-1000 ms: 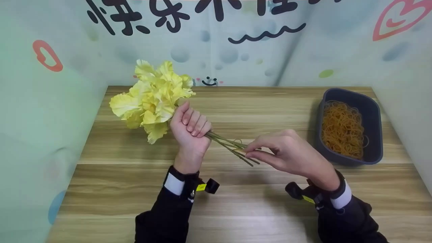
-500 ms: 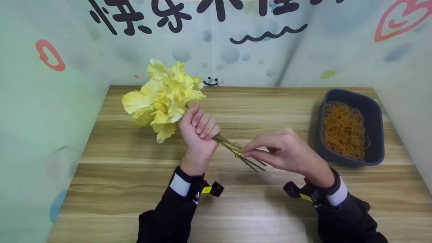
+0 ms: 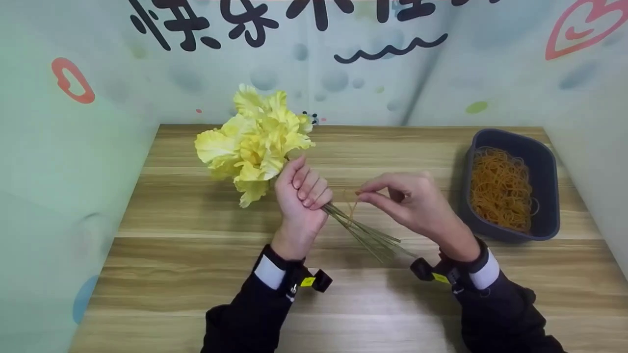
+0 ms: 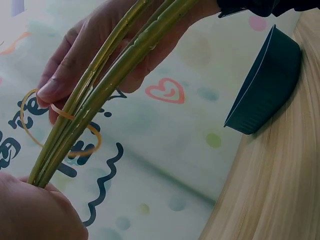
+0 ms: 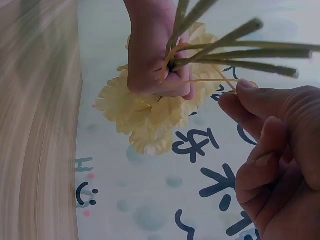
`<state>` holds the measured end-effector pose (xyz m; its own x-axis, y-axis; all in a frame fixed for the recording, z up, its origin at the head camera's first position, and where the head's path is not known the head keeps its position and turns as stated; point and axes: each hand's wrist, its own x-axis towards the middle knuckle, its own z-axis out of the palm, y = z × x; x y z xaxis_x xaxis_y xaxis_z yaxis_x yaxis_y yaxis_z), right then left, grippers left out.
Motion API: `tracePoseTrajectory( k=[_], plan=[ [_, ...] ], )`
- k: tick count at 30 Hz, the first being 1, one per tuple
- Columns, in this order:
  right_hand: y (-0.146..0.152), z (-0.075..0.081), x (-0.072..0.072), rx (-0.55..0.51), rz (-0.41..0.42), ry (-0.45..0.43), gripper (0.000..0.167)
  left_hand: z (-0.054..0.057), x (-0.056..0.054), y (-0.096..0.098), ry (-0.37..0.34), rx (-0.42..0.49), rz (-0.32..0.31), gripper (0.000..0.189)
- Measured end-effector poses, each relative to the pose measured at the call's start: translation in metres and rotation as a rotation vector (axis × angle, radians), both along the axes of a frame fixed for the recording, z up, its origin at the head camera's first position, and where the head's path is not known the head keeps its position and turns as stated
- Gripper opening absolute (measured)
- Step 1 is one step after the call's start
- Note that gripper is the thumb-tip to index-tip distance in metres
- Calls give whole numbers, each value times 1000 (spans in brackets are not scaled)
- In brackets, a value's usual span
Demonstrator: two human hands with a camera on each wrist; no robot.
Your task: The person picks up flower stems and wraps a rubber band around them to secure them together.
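My left hand [image 3: 301,196] grips a bunch of yellow artificial flowers [image 3: 255,142] by the green stems [image 3: 365,235], just below the blooms, above the wooden table [image 3: 196,255]. The stems stick out toward the lower right. My right hand [image 3: 365,195] pinches a tan rubber band [image 3: 351,206] that is looped round the stems and stretched upward. In the left wrist view the rubber band [image 4: 60,127] circles the stems [image 4: 107,85] close to my left hand [image 4: 35,212]. The right wrist view shows the band [image 5: 200,80] pulled taut between the stems [image 5: 235,50] and my right fingertips [image 5: 250,92].
A dark grey bin [image 3: 510,184] full of tan rubber bands [image 3: 498,189] stands at the table's right side. Printed backdrop walls [image 3: 73,147] close in the table at the left, back and right.
Both hands and the bunch have shifted right. My right hand has risen from the stems, pulling the rubber band up and stretching it.
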<state>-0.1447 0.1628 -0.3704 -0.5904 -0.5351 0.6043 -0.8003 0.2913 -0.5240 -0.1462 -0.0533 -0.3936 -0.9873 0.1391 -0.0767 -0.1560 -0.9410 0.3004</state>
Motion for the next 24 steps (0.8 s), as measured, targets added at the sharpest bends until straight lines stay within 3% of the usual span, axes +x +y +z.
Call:
tracePoseTrajectory(
  k=[8,15,24],
  plan=[
    [2,-2,-9,11,-105,4,14,2,5,5,-2,-6,-62,67],
    [7,-7,-17,128,-185,-46,8,6,8,4,-6,4,-66,66],
    [6,-13,-23,272,-129,-61,8,12,8,-2,1,44,-54,67]
  ],
)
